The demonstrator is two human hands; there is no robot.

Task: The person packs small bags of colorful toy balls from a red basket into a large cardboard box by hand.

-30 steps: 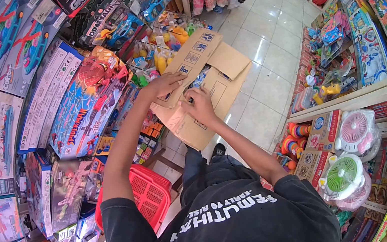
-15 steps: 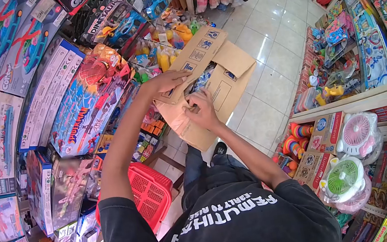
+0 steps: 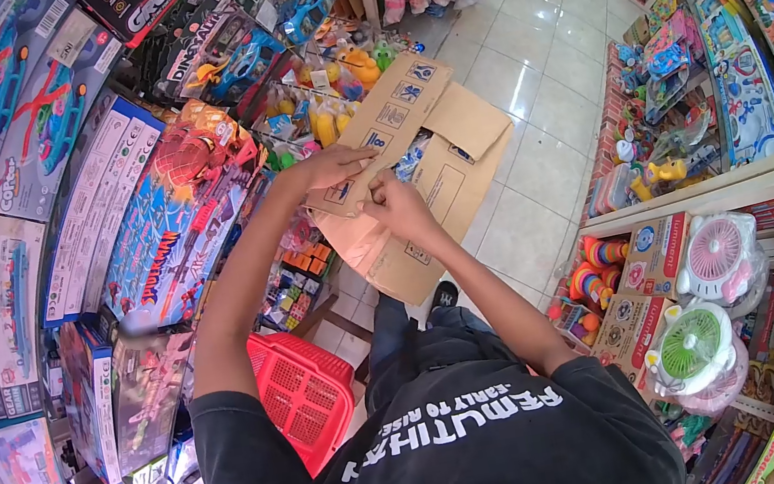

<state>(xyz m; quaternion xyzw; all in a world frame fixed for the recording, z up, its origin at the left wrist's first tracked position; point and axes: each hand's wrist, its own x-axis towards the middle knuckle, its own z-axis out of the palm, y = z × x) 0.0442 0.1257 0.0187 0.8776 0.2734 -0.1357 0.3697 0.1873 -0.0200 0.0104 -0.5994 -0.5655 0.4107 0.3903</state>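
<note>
A brown cardboard box [image 3: 444,187] with printed symbols is in front of me, its top partly open. Through the gap between its flaps, clear plastic-wrapped blue contents [image 3: 411,157] show. My left hand [image 3: 332,168] lies on the long left flap [image 3: 396,104], its fingers stretched across the cardboard and its thumb not clearly visible. Close beside it, my right hand [image 3: 402,209] has its fingers curled in a pinch at the inner edge of that same flap. Another flap [image 3: 467,121] stands folded over at the far right end of the opening.
Left of me are shelves of boxed toys, including a Spider-Man box [image 3: 175,215]. A red plastic basket [image 3: 300,398] stands by my left side. Small fans in plastic, one pink [image 3: 717,259] and one green [image 3: 692,346], sit on the right shelf. A tiled aisle [image 3: 526,98] runs ahead.
My right hand has shifted slightly up and left, from over the opening to the flap's edge. My left hand stays on the flap, with its fingers in nearly the same place.
</note>
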